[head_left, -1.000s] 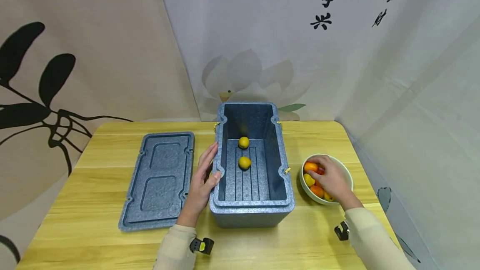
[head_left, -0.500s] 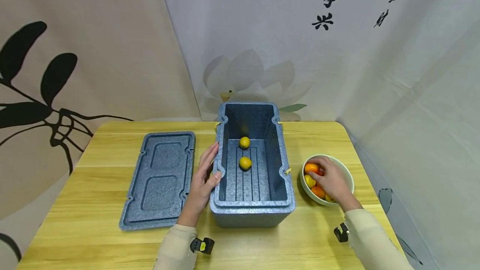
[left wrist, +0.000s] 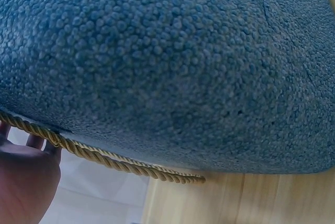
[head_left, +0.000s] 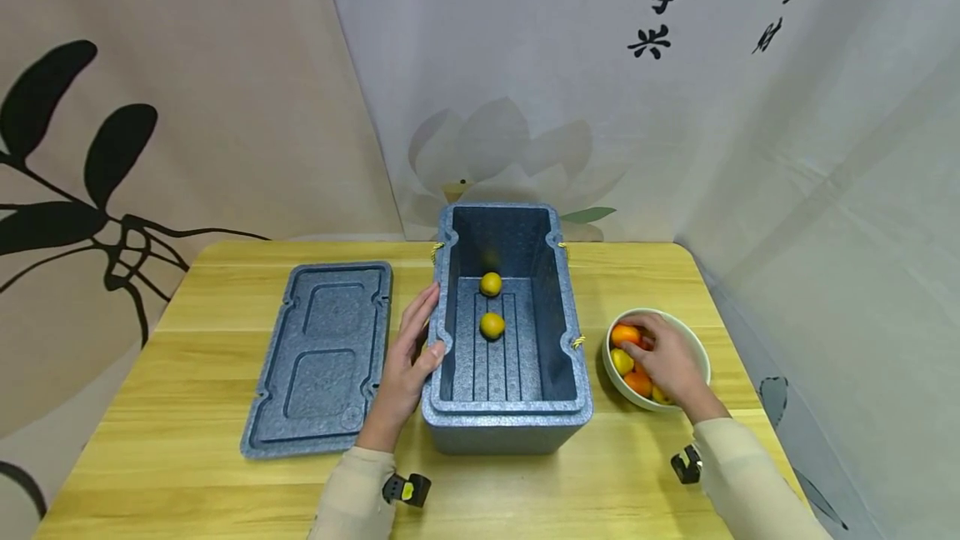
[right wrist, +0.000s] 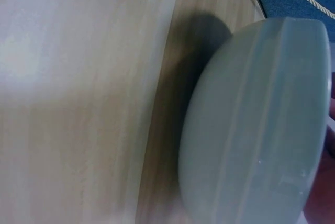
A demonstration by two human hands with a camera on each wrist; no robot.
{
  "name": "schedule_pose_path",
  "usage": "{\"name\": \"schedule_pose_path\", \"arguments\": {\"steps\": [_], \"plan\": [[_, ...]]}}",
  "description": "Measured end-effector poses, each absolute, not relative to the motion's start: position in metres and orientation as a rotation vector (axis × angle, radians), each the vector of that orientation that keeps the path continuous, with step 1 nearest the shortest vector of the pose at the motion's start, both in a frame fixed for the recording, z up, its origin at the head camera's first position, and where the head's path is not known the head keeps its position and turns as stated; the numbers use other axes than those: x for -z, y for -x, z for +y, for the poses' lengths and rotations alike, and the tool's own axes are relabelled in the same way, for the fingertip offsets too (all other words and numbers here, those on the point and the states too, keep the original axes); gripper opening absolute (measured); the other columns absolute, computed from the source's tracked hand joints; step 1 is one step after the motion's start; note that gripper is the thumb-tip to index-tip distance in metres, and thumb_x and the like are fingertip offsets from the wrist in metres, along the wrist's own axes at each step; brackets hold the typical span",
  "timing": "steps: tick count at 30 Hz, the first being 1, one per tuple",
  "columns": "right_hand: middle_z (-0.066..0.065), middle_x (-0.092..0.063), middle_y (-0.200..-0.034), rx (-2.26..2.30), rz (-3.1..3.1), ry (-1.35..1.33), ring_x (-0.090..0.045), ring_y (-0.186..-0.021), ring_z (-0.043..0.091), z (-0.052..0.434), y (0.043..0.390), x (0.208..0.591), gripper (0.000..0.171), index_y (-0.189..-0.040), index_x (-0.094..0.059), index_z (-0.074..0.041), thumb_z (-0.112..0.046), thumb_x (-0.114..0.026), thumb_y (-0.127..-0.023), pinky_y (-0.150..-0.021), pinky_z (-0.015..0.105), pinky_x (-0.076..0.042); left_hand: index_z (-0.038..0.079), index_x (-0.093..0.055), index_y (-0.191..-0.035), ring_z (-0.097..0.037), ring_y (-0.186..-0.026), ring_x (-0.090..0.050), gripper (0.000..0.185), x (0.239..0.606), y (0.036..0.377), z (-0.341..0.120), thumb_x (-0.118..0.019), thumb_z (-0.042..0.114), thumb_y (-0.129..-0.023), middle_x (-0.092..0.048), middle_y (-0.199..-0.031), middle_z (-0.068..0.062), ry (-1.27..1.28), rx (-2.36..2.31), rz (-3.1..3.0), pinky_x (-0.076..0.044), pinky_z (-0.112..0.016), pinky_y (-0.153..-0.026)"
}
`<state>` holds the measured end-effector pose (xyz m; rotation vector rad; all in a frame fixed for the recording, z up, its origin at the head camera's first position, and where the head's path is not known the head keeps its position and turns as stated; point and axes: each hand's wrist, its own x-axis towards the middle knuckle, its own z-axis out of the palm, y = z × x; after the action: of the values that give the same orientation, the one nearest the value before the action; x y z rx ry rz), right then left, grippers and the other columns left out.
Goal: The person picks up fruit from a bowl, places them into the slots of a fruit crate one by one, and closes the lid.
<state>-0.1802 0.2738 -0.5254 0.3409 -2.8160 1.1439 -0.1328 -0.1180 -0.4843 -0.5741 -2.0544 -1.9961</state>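
Observation:
My left hand [head_left: 408,365] rests against the left side of a grey-blue foam box [head_left: 506,421]. Its fingers lie along the outer wall, with the thumb at the rim. In the left wrist view, the fingers [left wrist: 35,141] show beside a twisted yellow rope [left wrist: 120,165] on the foam. Two small yellow fruits [head_left: 491,284] lie apart on the box floor. My right hand [head_left: 670,361] reaches into a pale round bowl [head_left: 702,354], thumb and fingers about a small orange fruit [head_left: 625,335]. A yellow fruit [head_left: 622,361] and other fruits lie below, partly hidden by the hand.
The grey-blue foam lid [head_left: 322,365] lies flat on the wooden table [head_left: 187,390], left of the box. A hanging cloth [head_left: 525,90] with printed leaves and characters stands behind the table. The bowl stands to the right of the box.
The head view has shifted slightly, moving everything a little to the right in the picture. Both hands keep nearly the same place, and the two yellow fruits stay put in the box.

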Motion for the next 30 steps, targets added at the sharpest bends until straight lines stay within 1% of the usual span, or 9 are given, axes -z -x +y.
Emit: {"name": "schedule_pose_path", "arguments": {"steps": [4, 9, 11, 17, 20, 23, 27, 30], "plan": [[0.012, -0.061, -0.115, -1.157, -2.828, -0.298, -0.058, -0.106, 0.030, 0.275, 0.180, 0.521, 0.029, -0.116, -0.066, -0.004, -0.006, -0.071, -0.088, -0.090, 0.048, -0.048, 0.011, -0.035, -0.153, -0.026, -0.144, -0.021, 0.063, 0.484, 0.133, -0.118, -0.051, 0.017, -0.093, -0.026, -0.158, -0.006, 0.589, 2.003, -2.039, -0.016, -0.064, -0.108], [0.010, -0.060, -0.116, -1.111, -2.851, -0.250, -0.059, -0.106, 0.031, 0.276, 0.180, 0.513, 0.031, -0.119, -0.066, -0.007, -0.010, -0.071, -0.089, -0.090, 0.049, -0.047, 0.009, -0.034, -0.154, -0.027, -0.145, -0.019, 0.063, 0.485, 0.133, -0.118, -0.050, 0.014, -0.093, -0.025, -0.159, -0.007, 0.602, 2.018, -2.023, -0.014, -0.065, -0.108], [0.011, -0.060, -0.118, -1.130, -2.841, -0.251, -0.058, -0.108, 0.032, 0.276, 0.180, 0.510, 0.032, -0.121, -0.065, -0.005, -0.009, -0.071, -0.089, -0.091, 0.049, -0.047, 0.010, -0.034, -0.154, -0.026, -0.145, -0.019, 0.062, 0.484, 0.132, -0.118, -0.050, 0.015, -0.093, -0.025, -0.159, -0.006, 0.595, 2.022, -2.027, -0.014, -0.065, -0.108], [0.014, -0.057, -0.120, -1.285, -2.752, -0.275, -0.056, -0.112, 0.032, 0.271, 0.178, 0.496, 0.034, -0.123, -0.062, 0.000, -0.003, -0.069, -0.090, -0.090, 0.043, -0.049, 0.013, -0.035, -0.154, -0.025, -0.144, -0.020, 0.063, 0.483, 0.133, -0.117, -0.051, 0.017, -0.093, -0.025, -0.159, -0.004, 0.590, 2.022, -2.039, -0.015, -0.065, -0.108], [0.012, -0.057, -0.121, -1.316, -2.702, -0.292, -0.056, -0.112, 0.030, 0.267, 0.179, 0.488, 0.034, -0.123, -0.062, -0.001, -0.005, -0.069, -0.090, -0.090, 0.042, -0.049, 0.014, -0.035, -0.154, -0.025, -0.144, -0.021, 0.063, 0.484, 0.133, -0.118, -0.051, 0.018, -0.093, -0.025, -0.159, -0.003, 0.580, 2.014, -2.048, -0.016, -0.065, -0.108], [0.009, -0.058, -0.122, -1.340, -2.635, -0.291, -0.055, -0.112, 0.023, 0.262, 0.180, 0.480, 0.034, -0.124, -0.063, -0.004, -0.008, -0.069, -0.090, -0.091, 0.035, -0.049, 0.012, -0.035, -0.154, -0.025, -0.144, -0.020, 0.063, 0.485, 0.132, -0.119, -0.050, 0.016, -0.093, -0.024, -0.159, -0.004, 0.584, 2.010, -2.044, -0.016, -0.066, -0.107], [0.013, -0.058, -0.121, -1.376, -2.546, -0.286, -0.054, -0.110, 0.022, 0.249, 0.173, 0.453, 0.034, -0.123, -0.063, 0.002, -0.002, -0.069, -0.089, -0.092, 0.030, -0.048, 0.010, -0.034, -0.154, -0.026, -0.145, -0.019, 0.063, 0.484, 0.132, -0.118, -0.049, 0.011, -0.093, -0.024, -0.159, -0.006, 0.598, 2.014, -2.036, -0.015, -0.066, -0.107], [0.018, -0.058, -0.121, -1.381, -2.524, -0.299, -0.054, -0.110, 0.027, 0.238, 0.168, 0.433, 0.033, -0.122, -0.062, 0.008, 0.003, -0.067, -0.089, -0.092, 0.033, -0.048, 0.011, -0.034, -0.154, -0.026, -0.145, -0.019, 0.063, 0.483, 0.132, -0.117, -0.049, 0.011, -0.093, -0.024, -0.159, -0.006, 0.598, 2.020, -2.036, -0.015, -0.064, -0.108]]}}
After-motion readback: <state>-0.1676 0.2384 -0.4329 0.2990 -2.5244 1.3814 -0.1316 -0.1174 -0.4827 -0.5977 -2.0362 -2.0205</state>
